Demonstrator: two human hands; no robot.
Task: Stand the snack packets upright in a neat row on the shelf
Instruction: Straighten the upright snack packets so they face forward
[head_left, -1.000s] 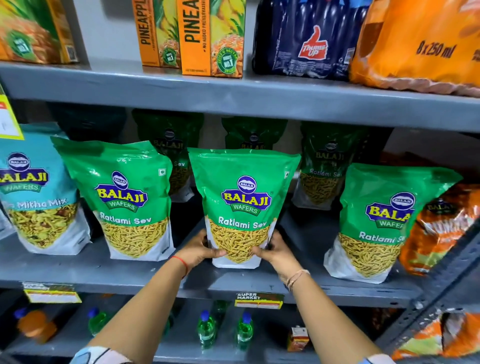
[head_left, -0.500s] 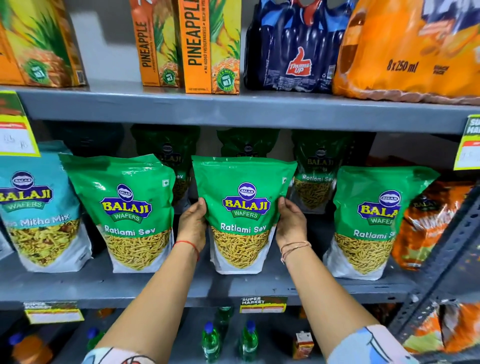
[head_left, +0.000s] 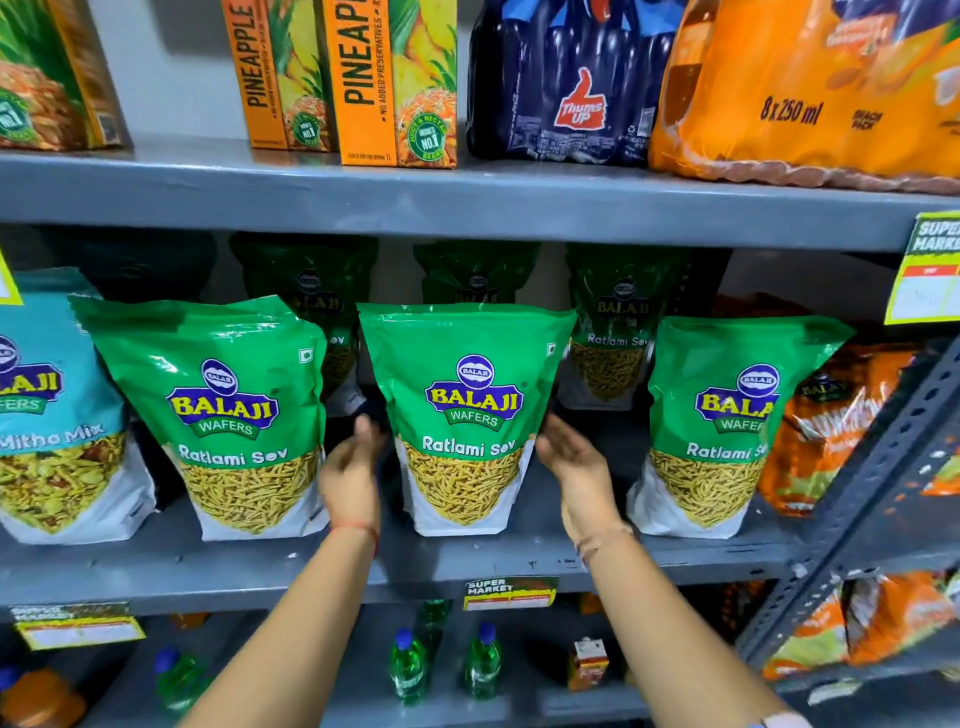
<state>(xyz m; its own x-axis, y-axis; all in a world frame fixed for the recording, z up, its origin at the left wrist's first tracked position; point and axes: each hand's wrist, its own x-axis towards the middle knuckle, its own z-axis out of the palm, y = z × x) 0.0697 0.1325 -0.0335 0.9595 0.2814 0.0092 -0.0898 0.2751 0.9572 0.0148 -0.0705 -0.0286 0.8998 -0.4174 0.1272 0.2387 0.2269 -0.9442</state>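
Three green Ratlami Sev packets stand upright in a front row on the grey middle shelf (head_left: 519, 558): a left one (head_left: 228, 410), a middle one (head_left: 467, 410) and a right one (head_left: 727, 421). My left hand (head_left: 350, 475) is open just left of the middle packet, a small gap away. On the packet's other side my right hand (head_left: 576, 460) is open too, fingers spread, apart from it. More green packets (head_left: 613, 332) stand in shadow behind the row. A blue Mitha Mix packet (head_left: 47, 415) stands at the far left.
Orange snack packets (head_left: 836, 415) lean at the right by a slanted grey shelf post (head_left: 893, 467). Pineapple juice cartons (head_left: 379, 83) and drink multipacks (head_left: 582, 88) fill the shelf above. Small green bottles (head_left: 483, 660) stand on the shelf below. Price tags hang on the shelf edges.
Both hands have let go of the middle packet's sides and drawn slightly back and outward. The packet stays standing upright. The camera has moved closer.
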